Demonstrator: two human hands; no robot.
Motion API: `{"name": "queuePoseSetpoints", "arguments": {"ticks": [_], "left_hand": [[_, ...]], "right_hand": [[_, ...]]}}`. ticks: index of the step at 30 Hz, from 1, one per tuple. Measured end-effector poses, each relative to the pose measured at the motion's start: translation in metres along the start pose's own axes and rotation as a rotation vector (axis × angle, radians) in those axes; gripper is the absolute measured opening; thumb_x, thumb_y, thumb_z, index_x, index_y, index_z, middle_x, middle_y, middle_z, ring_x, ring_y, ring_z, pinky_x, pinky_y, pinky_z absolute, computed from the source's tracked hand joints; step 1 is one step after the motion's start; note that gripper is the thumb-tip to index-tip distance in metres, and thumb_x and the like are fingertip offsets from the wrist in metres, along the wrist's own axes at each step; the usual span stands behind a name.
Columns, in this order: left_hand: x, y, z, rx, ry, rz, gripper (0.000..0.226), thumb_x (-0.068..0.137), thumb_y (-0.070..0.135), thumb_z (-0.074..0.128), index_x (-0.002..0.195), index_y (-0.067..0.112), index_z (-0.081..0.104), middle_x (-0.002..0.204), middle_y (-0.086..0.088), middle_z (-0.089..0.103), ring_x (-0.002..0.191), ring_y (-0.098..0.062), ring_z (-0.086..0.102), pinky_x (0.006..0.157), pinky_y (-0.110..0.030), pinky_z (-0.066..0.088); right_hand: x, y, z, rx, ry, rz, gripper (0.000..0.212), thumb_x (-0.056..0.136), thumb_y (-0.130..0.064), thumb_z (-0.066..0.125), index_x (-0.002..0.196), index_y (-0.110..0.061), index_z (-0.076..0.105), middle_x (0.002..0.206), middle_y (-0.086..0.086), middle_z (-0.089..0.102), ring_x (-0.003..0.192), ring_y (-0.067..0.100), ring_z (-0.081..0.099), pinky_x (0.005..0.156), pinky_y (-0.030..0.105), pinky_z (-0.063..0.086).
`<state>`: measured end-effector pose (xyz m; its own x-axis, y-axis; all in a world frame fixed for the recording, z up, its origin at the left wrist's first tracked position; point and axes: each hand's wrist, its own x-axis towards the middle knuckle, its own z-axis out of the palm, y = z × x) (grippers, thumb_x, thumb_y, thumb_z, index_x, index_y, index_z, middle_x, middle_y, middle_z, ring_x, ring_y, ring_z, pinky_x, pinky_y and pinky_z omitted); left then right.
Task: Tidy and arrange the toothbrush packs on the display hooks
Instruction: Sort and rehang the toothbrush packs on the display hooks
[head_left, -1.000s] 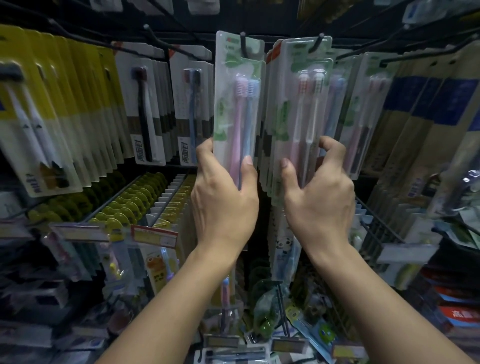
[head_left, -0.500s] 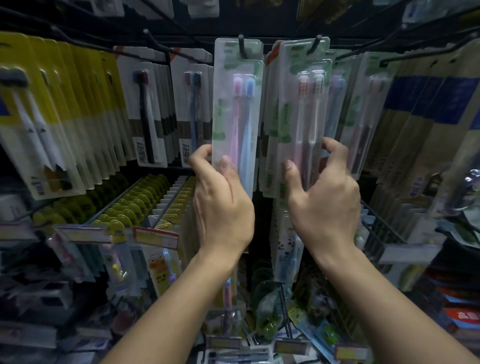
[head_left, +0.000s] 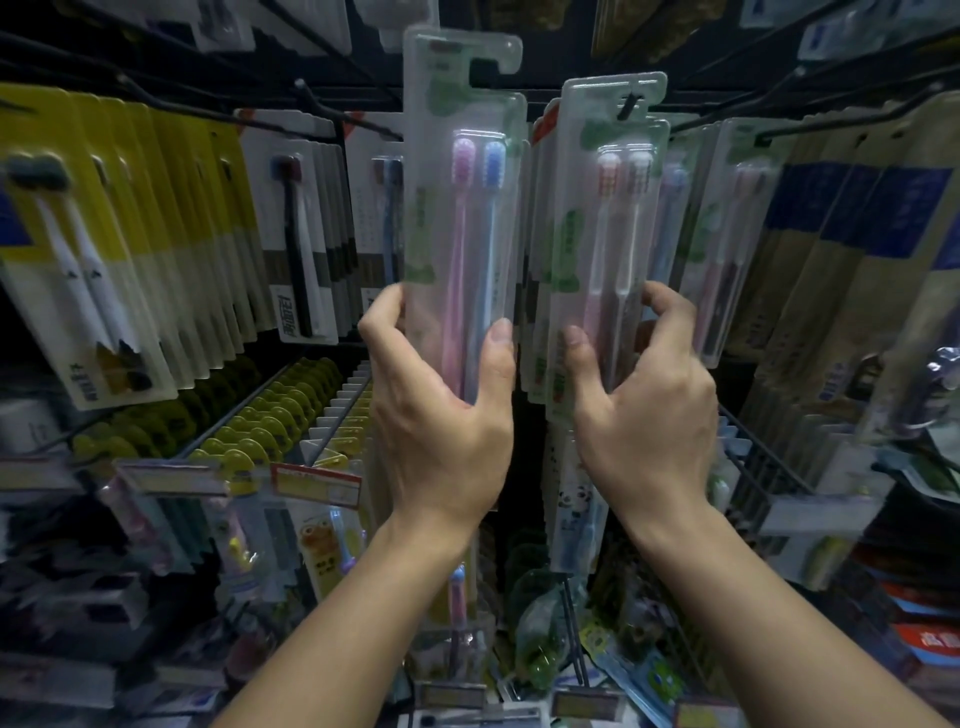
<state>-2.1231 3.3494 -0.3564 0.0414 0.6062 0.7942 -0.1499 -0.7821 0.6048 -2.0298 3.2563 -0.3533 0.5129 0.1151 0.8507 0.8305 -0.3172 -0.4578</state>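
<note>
A clear pack with a pink and a blue toothbrush (head_left: 467, 208) is held upright in my left hand (head_left: 441, 410), which grips its lower end. Its hanging slot at the top is off any hook. To its right, a row of similar clear packs (head_left: 608, 234) hangs on a black hook (head_left: 629, 106). My right hand (head_left: 644, 410) pinches the lower part of the front pack of that row, thumb on the left edge, fingers on the right.
Yellow-backed packs (head_left: 130, 234) hang at the left, black-and-white ones (head_left: 301, 234) beside them, and blue-and-beige packs (head_left: 857, 234) at the right. More hooks with small goods and price tags (head_left: 317, 483) fill the lower rows. A wire rack (head_left: 753, 457) juts out at the right.
My left hand has lifted the pink-and-blue pack up and off its hook. My right hand has stayed on the neighbouring row, shifting its grip slightly.
</note>
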Motion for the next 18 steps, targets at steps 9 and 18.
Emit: {"name": "queuePoseSetpoints", "arguments": {"ticks": [9, 18], "left_hand": [[-0.004, 0.009, 0.002, -0.02, 0.013, 0.065, 0.07, 0.097, 0.041, 0.071, 0.147, 0.001, 0.042, 0.138, -0.016, 0.06, 0.127, -0.03, 0.061, 0.104, -0.038, 0.051], [-0.016, 0.02, 0.018, 0.033, -0.002, 0.166, 0.074, 0.091, 0.029, 0.079, 0.153, 0.001, 0.049, 0.109, 0.01, 0.06, 0.092, 0.006, 0.055, 0.086, -0.002, 0.037]], "right_hand": [[0.001, -0.002, -0.006, 0.073, 0.04, 0.007, 0.061, 0.101, -0.045, 0.065, 0.144, -0.006, 0.045, 0.118, 0.014, 0.072, 0.094, 0.032, 0.073, 0.073, 0.04, 0.058], [0.005, 0.016, -0.026, 0.061, 0.079, 0.028, 0.059, 0.103, -0.046, 0.06, 0.144, -0.007, 0.044, 0.103, 0.013, 0.073, 0.079, 0.032, 0.072, 0.063, 0.038, 0.054]]}}
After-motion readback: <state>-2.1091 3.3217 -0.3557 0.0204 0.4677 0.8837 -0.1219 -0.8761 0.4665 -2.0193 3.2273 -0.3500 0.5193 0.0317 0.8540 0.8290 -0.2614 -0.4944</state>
